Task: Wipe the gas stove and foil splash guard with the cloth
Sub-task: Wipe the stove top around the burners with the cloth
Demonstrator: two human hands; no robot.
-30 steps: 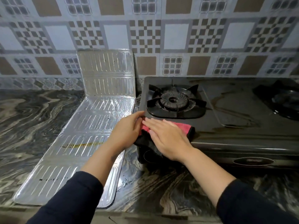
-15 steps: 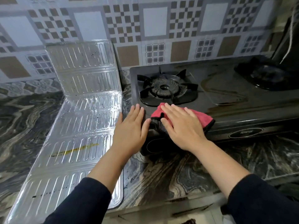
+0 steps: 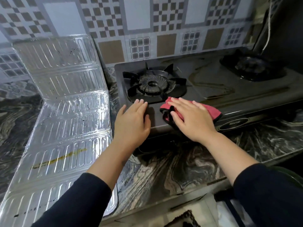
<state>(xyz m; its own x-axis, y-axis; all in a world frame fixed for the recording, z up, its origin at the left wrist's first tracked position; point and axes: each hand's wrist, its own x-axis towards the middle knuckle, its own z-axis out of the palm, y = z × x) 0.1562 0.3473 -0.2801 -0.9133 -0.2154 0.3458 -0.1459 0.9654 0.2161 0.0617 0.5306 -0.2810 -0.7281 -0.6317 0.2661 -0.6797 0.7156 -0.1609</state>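
A black two-burner gas stove (image 3: 213, 89) stands on the marbled counter. A pink cloth with a dark edge (image 3: 211, 110) lies on its front edge, right of the left burner (image 3: 153, 84). My right hand (image 3: 191, 118) presses flat on the cloth, fingers spread. My left hand (image 3: 132, 122) rests flat and empty on the stove's front left corner, a gap between it and the cloth. The foil splash guard (image 3: 68, 122) lies left of the stove, its far panel folded up against the wall, with a yellowish streak and dark specks on it.
The tiled wall (image 3: 139, 17) runs behind the stove. A second burner (image 3: 250, 66) sits at the far right, with a dark appliance and white cord (image 3: 268, 22) above it. The dark marbled counter (image 3: 172, 169) ends at an edge near me.
My right hand has slid the cloth to the right along the stove's front edge. My left hand has let go of the cloth and now lies flat on the stove corner. The camera has tilted.
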